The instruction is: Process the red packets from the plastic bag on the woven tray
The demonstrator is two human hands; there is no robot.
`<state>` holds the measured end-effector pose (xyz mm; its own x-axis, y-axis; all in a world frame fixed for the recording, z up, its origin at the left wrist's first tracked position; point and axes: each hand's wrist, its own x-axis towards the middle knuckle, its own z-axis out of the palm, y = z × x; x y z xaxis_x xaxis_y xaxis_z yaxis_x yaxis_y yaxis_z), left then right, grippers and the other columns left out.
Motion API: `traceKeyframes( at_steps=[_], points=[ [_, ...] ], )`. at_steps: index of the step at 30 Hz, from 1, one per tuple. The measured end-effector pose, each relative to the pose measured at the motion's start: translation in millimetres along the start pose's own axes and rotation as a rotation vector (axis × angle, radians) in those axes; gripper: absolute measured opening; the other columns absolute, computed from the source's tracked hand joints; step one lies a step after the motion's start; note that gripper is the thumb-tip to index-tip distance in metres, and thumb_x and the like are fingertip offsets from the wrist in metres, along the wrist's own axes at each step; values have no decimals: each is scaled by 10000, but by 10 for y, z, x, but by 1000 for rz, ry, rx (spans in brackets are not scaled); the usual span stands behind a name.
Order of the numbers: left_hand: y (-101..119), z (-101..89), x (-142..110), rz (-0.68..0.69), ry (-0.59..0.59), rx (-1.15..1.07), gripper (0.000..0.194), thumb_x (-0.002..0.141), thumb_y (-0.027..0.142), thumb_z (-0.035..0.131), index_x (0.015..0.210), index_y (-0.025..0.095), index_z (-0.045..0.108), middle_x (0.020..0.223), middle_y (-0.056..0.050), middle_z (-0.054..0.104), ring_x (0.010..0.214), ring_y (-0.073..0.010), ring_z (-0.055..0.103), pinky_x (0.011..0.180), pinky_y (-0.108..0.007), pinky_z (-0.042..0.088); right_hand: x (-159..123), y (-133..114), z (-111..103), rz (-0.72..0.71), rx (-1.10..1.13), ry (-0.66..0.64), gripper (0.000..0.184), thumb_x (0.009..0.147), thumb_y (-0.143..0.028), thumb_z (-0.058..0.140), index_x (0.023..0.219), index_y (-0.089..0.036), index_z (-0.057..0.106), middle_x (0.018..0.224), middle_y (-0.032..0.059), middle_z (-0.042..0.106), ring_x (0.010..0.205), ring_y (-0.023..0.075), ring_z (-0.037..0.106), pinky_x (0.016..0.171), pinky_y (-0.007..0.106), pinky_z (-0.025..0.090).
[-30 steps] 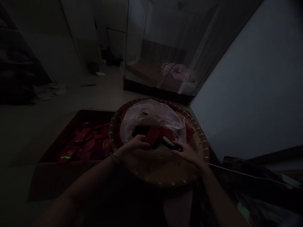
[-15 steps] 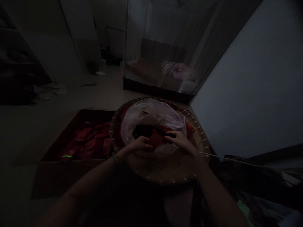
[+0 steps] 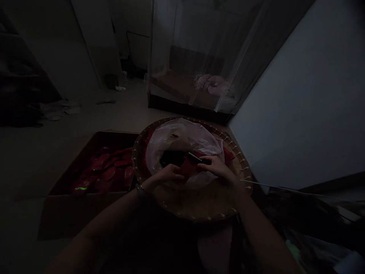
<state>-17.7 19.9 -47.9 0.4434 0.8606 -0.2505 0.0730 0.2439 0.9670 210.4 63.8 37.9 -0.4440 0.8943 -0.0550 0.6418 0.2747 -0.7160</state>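
The room is dim. My left hand (image 3: 169,174) is closed on the near-left edge of a red packet (image 3: 189,167), thumb and fingers pinching it. My right hand (image 3: 216,166) is at the packet's right side, its fingers closed on a thin dark piece with a pale straight edge (image 3: 195,156); its kind cannot be made out. Both hands are over an open, translucent plastic bag (image 3: 182,131) with dark contents inside. The bag rests in a round woven bamboo tray (image 3: 196,209), with more red packets (image 3: 228,156) beside it.
To the left stands an open cardboard box (image 3: 82,213) holding many red packets (image 3: 104,167). A netted bed (image 3: 185,82) is behind the tray, and a pale wall (image 3: 308,114) rises on the right. A thin pale rod (image 3: 273,186) sticks out right of the tray.
The thin piece with a pale edge now shows at my right fingertips, above the red packet. My right hand has shifted slightly; my left hand keeps its place on the packet.
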Motion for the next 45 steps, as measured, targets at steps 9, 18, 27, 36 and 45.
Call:
traceKeyframes(
  at_steps=[9, 18, 27, 36, 45],
  points=[
    [-22, -2, 15, 4, -5, -46, 381, 590, 324, 770, 886, 100, 689, 715, -38, 692, 626, -143, 638, 607, -226, 488, 17, 54, 36, -54, -23, 30, 376, 714, -431, 634, 967, -160, 695, 764, 31, 680, 716, 178, 611, 649, 281, 477],
    [41, -62, -8, 9, 116, -95, 357, 583, 329, 775, 834, 90, 689, 672, -36, 688, 588, -131, 623, 570, -210, 469, -208, 152, -202, 53, 81, -118, 499, 696, -445, 654, 1104, -159, 628, 942, 59, 682, 827, 208, 627, 735, 309, 488],
    [-24, -89, 70, 43, 149, -135, 382, 579, 320, 773, 868, 89, 678, 691, -33, 691, 594, -137, 623, 591, -233, 485, -700, 188, 408, 1, -282, -573, 257, 631, -289, 697, 855, -163, 697, 800, 23, 686, 698, 186, 601, 599, 245, 430],
    [37, -22, -39, 49, 27, -8, 359, 598, 330, 759, 847, 79, 693, 669, -34, 679, 574, -121, 599, 571, -217, 454, 132, -177, 405, -230, -223, 355, 325, 887, -425, 422, 884, -177, 631, 926, 88, 668, 863, 200, 600, 779, 303, 424],
    [77, -38, -39, 40, 55, -173, 419, 532, 341, 814, 831, 81, 679, 661, -42, 687, 583, -146, 628, 583, -240, 490, 425, -113, 395, -185, -17, 405, 522, 858, -578, 359, 604, -176, 575, 532, 14, 544, 533, 131, 510, 541, 239, 377]
  ],
)
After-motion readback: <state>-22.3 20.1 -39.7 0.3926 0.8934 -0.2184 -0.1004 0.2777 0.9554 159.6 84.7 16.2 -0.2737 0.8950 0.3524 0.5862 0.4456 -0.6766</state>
